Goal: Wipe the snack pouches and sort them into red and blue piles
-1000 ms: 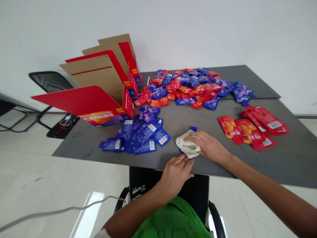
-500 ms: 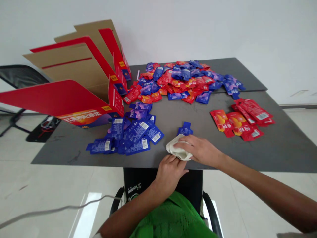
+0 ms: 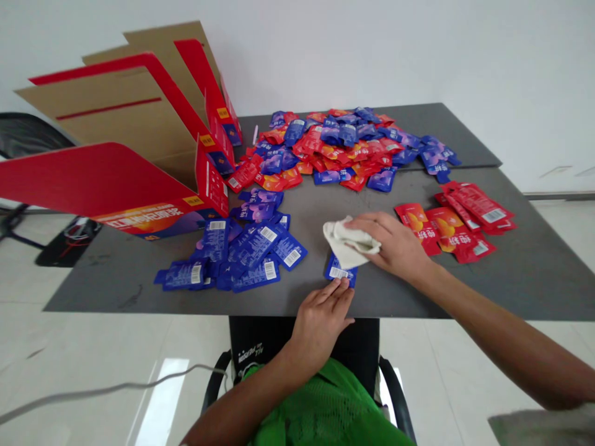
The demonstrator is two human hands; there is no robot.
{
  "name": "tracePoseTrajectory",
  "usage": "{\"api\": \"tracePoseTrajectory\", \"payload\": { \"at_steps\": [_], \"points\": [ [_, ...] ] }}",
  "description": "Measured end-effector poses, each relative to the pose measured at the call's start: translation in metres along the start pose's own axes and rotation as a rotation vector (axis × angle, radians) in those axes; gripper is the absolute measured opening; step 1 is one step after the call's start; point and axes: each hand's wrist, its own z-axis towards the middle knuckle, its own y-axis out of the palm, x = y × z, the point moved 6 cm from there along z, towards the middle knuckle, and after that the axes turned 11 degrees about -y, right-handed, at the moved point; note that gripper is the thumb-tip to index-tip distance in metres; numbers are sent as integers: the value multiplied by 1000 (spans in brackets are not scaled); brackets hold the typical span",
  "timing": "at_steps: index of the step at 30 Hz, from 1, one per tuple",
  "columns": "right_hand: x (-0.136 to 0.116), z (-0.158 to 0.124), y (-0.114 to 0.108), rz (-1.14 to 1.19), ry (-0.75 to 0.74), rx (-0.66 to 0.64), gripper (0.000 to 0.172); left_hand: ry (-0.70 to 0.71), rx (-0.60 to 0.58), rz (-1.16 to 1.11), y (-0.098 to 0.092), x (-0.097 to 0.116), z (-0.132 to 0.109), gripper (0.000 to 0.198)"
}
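Over the last half second the right hand point(image 3: 395, 241) has carried the white cloth point(image 3: 346, 248) from the near end of a single blue pouch point(image 3: 339, 273) toward its far end, so the pouch's near end with its barcode now lies bare while the cloth hides the rest; by my judgement, a wiping stroke is partway along that pouch. The pouch lies flat on the grey table point(image 3: 534, 279) near its front edge. The right fingers are clamped on the bunched cloth; the left hand point(image 3: 318, 319) lies flattened, fingers close together and thumb apart, tips at the pouch's near end, seemingly steadying it. Left of the pouch is a pile of blue pouches point(image 3: 255, 248), several showing barcodes with print too small to read; to its right, red pouches point(image 3: 449, 228) bear large white Chinese characters I cannot read surely. Beyond it is a mixed heap point(image 3: 339, 148); farther left, open red cartons point(image 3: 162, 217) carry blurred white lettering and small yellow labels. Nearer than the pouch, black fabric point(image 3: 251, 353) seems to read "ALL PERSON".
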Motion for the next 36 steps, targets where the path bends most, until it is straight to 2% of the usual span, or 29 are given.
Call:
{"api": "tracePoseTrajectory", "payload": {
  "at_steps": [3, 5, 9, 12, 15, 17, 19, 23, 25, 27, 31, 34, 36],
  "points": [
    [-38, -17, 20, 129, -127, -147, 47, -29, -42, 14, -1, 0, 1, 55],
    [-38, -22, 32, 152, -124, -156, 45, -26, -57, 9, -1, 0, 1, 53],
    [11, -11, 44, 52, -23, -140, 45, 2, -42, -17, 0, -1, 0, 54],
    [51, 6, 41, -53, 29, -157, 42, 1, -19, -21, 2, -3, 0, 57],
    [63, 18, 25, -121, 54, -126, 42, 2, 9, -27, 2, -4, 0, 61],
    [49, 17, 9, -123, 68, -35, 44, 4, 12, -32, 1, -3, 0, 62],
    [21, 9, -2, -83, 54, 28, 46, 6, 1, -31, -1, -2, 1, 61],
    [-42, -16, 15, 56, -100, -135, 41, -36, -49, 0, -3, -1, 2, 50],
    [-49, -24, 27, 101, -108, -176, 38, -40, -64, 5, -4, -1, 3, 49],
    [-34, -25, 35, 97, -58, -162, 40, -18, -59, 1, -3, 0, 2, 53],
    [25, -9, 40, -5, 33, -121, 45, 8, -44, 12, 1, -1, 0, 56],
    [60, 6, 33, -95, 67, -111, 42, 19, -16, 8, -4, 0, 1, 54],
    [69, 11, 19, -147, 110, -20, 41, 32, -1, -14, -13, 1, 8, 51]
  ]
}}
